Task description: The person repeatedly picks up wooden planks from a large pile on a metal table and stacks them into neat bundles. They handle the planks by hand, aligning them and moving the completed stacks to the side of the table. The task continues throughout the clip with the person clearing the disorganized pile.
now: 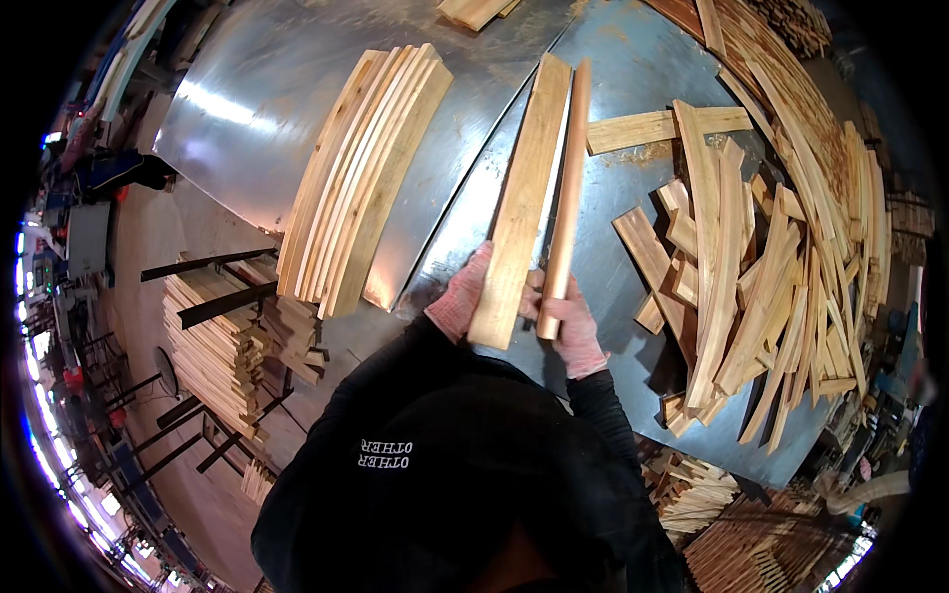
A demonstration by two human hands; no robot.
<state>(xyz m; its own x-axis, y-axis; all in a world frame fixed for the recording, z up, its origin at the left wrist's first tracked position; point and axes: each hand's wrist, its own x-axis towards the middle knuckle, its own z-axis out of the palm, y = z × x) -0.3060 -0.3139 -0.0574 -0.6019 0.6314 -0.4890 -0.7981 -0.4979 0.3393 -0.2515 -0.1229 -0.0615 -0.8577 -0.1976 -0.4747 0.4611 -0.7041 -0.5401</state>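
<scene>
A wide wooden board (521, 198) lies lengthwise before me, its near end by my chest. My left hand (463, 295), in a pinkish work glove, grips the left edge of that board near its close end; some of its fingers are hidden. To the right, a second wooden board (567, 198) stands tilted on its narrow edge, a thin gap apart from the first. My gloved right hand (573, 328) is closed round its near end, thumb on the right side and fingers reaching into the gap.
Several boards stand together in a neat row (366, 178) on the metal table (237, 128) to my left. At right lies a jumbled heap of wooden pieces (707, 257), with one crosswise board (662, 128) behind it. More stacked wood (213, 336) rests below the table's left side.
</scene>
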